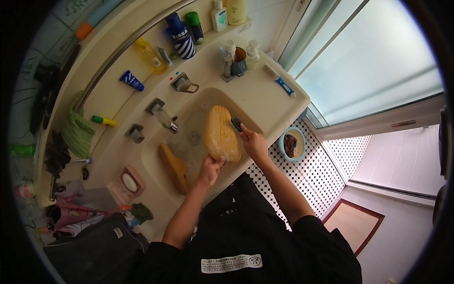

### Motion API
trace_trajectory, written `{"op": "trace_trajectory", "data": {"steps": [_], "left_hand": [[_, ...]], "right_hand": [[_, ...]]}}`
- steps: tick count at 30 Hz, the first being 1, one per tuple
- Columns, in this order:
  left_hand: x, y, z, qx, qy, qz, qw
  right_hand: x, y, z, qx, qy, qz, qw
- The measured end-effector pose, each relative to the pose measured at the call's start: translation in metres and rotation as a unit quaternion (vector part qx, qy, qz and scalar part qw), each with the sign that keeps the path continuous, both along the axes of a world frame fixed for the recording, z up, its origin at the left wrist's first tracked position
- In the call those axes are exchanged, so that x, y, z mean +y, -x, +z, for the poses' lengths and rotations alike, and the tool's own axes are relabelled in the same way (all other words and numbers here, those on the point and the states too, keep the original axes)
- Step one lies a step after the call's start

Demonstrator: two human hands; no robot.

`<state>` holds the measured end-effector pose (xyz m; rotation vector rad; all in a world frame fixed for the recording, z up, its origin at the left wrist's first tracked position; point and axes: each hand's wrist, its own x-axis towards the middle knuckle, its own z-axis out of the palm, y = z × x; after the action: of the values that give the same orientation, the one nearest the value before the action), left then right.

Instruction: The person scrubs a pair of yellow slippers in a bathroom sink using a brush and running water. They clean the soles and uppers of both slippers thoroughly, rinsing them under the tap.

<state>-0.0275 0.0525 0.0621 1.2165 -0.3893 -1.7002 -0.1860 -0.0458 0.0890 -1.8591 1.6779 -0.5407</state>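
My left hand point(210, 171) grips one end of a yellow slipper point(221, 136), whose textured sole faces up over the washbasin point(262, 117). Against the sole's right edge rests a dark-handled scrubbing brush point(237, 125), held in my right hand point(254, 145). Some whitish suds show on the sole near my left fingers. A second yellow slipper point(173, 168) lies on its side along the basin's left wall. Cloudy water stands around the drain point(194, 138), below the chrome faucet point(166, 119).
Several bottles, among them a dark blue one point(181, 37), line the back ledge. A soap dish point(129, 183) sits left of the basin. On the right counter are a cup point(239, 63) and a blue-handled brush point(280, 81). A basin with cloth point(291, 145) stands on the tiled floor.
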Motion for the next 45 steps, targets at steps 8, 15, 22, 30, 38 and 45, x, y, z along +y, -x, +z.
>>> {"op": "trace_trajectory", "data": {"steps": [8,15,22,30,38,45], "left_hand": [[-0.002,-0.018,-0.005,-0.031,0.029,-0.003,0.999],[0.009,-0.023,0.009,-0.042,0.011,-0.034,0.998],[0.025,-0.043,0.010,0.001,0.076,-0.034,0.997],[0.021,-0.035,0.048,-0.037,0.126,-0.034,0.991],[0.027,-0.048,0.043,0.109,0.096,-0.036,0.989],[0.023,-0.055,0.043,0.203,0.074,-0.043,0.975]], "right_hand": [[0.043,-0.017,0.027,-0.024,0.006,0.128,0.991],[-0.006,0.007,-0.047,-0.208,0.001,-0.022,0.978],[0.008,-0.001,-0.008,-0.608,-0.297,-0.127,0.725],[0.011,-0.019,0.012,-0.679,-0.259,-0.073,0.683],[0.004,-0.019,0.008,-0.711,-0.254,-0.046,0.654],[0.006,-0.016,0.010,-0.674,-0.275,-0.107,0.678]]}}
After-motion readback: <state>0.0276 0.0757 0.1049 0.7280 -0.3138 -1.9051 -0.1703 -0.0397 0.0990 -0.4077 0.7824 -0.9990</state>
